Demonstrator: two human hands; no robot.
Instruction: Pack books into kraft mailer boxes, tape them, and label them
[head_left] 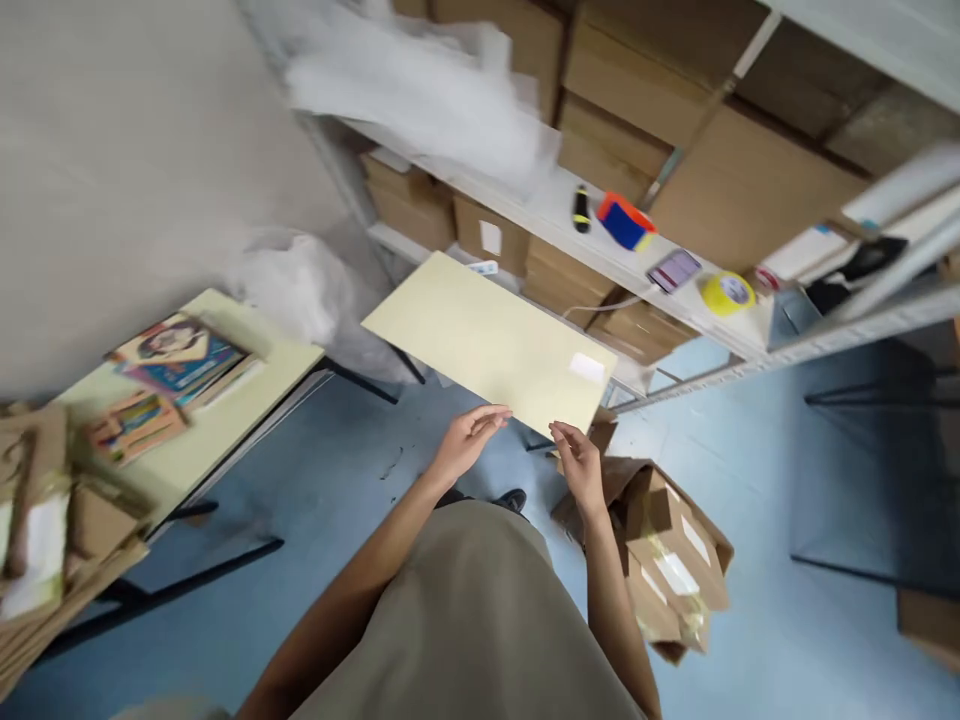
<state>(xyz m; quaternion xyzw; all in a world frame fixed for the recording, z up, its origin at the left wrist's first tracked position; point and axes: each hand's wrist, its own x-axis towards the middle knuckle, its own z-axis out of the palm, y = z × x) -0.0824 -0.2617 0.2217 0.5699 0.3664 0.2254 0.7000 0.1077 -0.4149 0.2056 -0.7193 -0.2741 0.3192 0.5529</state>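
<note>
Left hand [471,442], right hand [582,472]: fingers loosely curled, part-open, nothing visible held; contact with pale table [480,325] unclear. Table just beyond, long axis left-far to right-near. White label [586,367] at right end, nearer right hand.

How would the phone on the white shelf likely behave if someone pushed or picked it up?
The phone would probably slide rather than roll, since it lies flat on the shelf. The white cable appears to run to it, so it may tug or trail along. The phone's slab-like shape suggests stiffness when lifted.
</note>
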